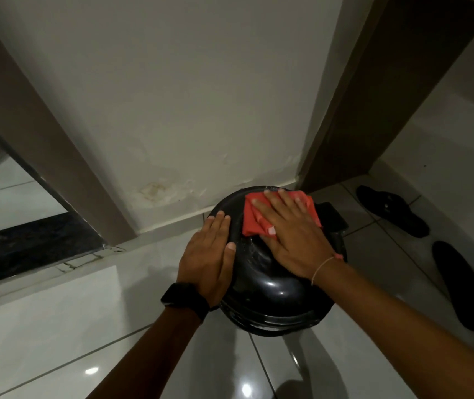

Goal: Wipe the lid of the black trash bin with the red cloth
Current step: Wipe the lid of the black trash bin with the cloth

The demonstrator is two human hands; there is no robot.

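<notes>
I see a glossy white tiled floor [57, 326] with grey grout lines and bright light spots reflected in it. A white wall [178, 96] stands ahead, stained yellowish near its base [152, 191] just above the skirting. Brown door frames flank it, one at left [43, 133] and one at right [374, 96]. A dark stone threshold [28, 246] lies at left. Two black sandals rest on the tiles at right, one farther [391, 210], one nearer [460, 283], apart from each other.
</notes>
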